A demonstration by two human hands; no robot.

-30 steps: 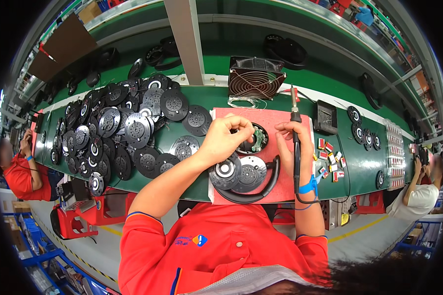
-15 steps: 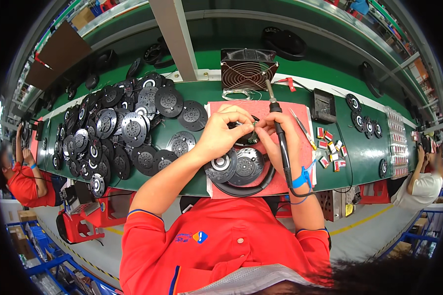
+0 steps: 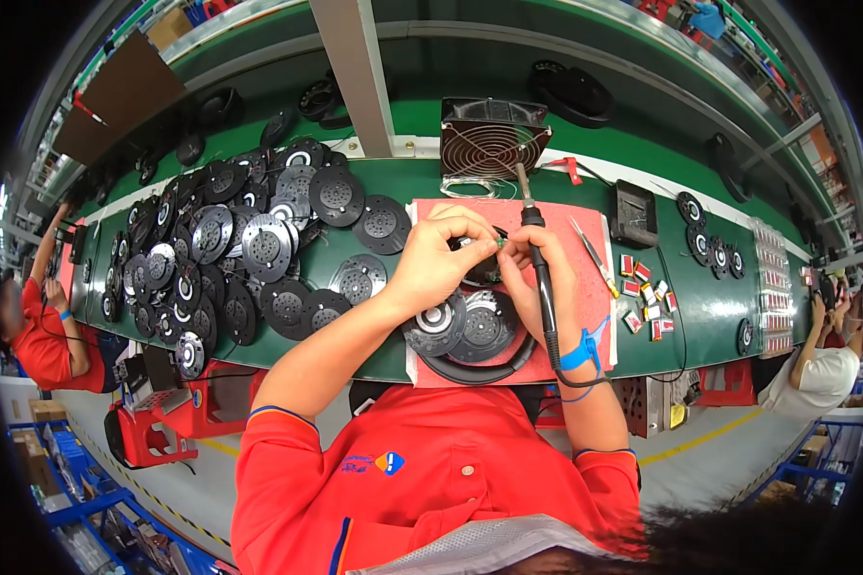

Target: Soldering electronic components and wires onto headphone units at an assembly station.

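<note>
My left hand point(image 3: 441, 261) is closed, thumb and fingertips pinched on a small green part point(image 3: 500, 241) above a black round housing, which the hands mostly hide. My right hand point(image 3: 558, 278) grips a soldering iron point(image 3: 534, 218), its metal tip pointing away from me. The right thumb and fingertips also meet at the green part; whether they hold a wire there I cannot tell. Below the hands, two black discs with perforated centres point(image 3: 486, 328) lie on the pink mat point(image 3: 585, 287), beside a thick black curved band point(image 3: 494, 372).
A large heap of black discs point(image 3: 264, 244) fills the bench on the left. Behind the mat stand a fan point(image 3: 494, 149) and a wire coil. Right of it lie tweezers point(image 3: 594, 257), a black box point(image 3: 633, 213) and several small red-and-white battery-like packs point(image 3: 653, 311). Other people work at both sides.
The view has shifted slightly. My right hand has tilted a little, and the iron's handle stands more upright. Both hands stay pinched together over the housing.
</note>
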